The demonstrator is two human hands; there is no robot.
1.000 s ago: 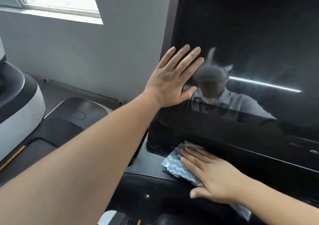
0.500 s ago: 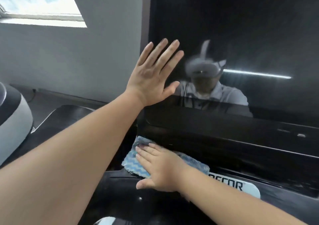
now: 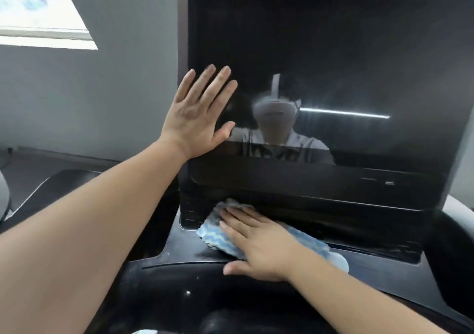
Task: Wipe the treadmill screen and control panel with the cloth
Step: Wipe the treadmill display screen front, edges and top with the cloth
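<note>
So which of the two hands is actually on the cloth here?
The right hand, low on the control panel, presses flat on the blue-and-white cloth. The left hand holds nothing, its fingers spread against the screen's left edge.

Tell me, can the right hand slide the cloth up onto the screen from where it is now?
Probably yes. The right hand presses the cloth flat just below the screen; only the left hand covers the lower left corner.

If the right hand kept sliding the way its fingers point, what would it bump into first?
The right hand, flat on the blue cloth, points up-left along the control panel. It would probably meet the panel's raised ledge under the screen first, though depth is hard to judge.
</note>
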